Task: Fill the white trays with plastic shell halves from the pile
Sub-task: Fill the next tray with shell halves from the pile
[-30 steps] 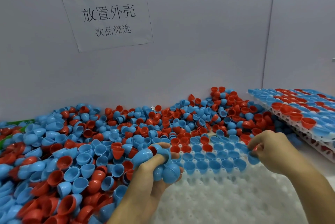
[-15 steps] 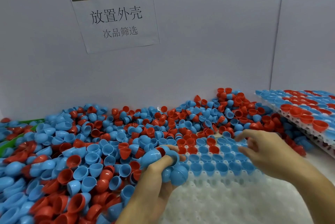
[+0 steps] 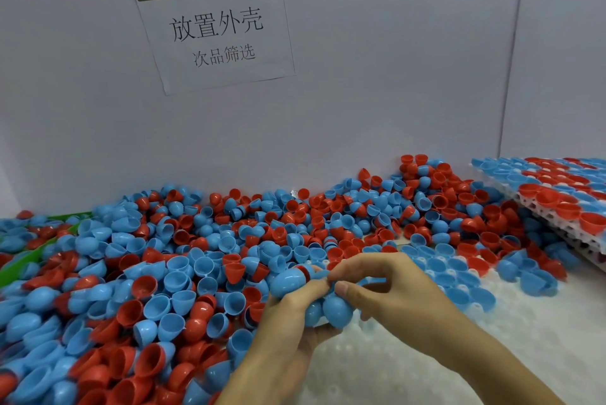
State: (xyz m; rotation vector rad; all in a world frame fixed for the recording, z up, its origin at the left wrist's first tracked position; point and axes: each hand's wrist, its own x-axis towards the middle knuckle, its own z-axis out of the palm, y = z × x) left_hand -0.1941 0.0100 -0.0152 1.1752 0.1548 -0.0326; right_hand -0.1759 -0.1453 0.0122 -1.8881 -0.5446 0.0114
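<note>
A large pile of blue and red plastic shell halves (image 3: 170, 267) covers the table from the left to the middle. In front of me lies a white tray (image 3: 410, 368); its far rows hold blue shells (image 3: 459, 276) and a few red ones. My left hand (image 3: 295, 313) is closed around a bunch of blue shell halves (image 3: 334, 306). My right hand (image 3: 387, 286) has come up against that bunch, thumb and forefinger pinching a blue shell at its top.
A stack of filled white trays (image 3: 557, 208) lies tilted at the right. A grey wall with a paper sign (image 3: 216, 27) runs behind the pile. A green bin edge (image 3: 49, 234) shows at the far left.
My right hand has left the tray's far right row and moved left to the bunch in my left hand. The left hand has stayed in place with its shells.
</note>
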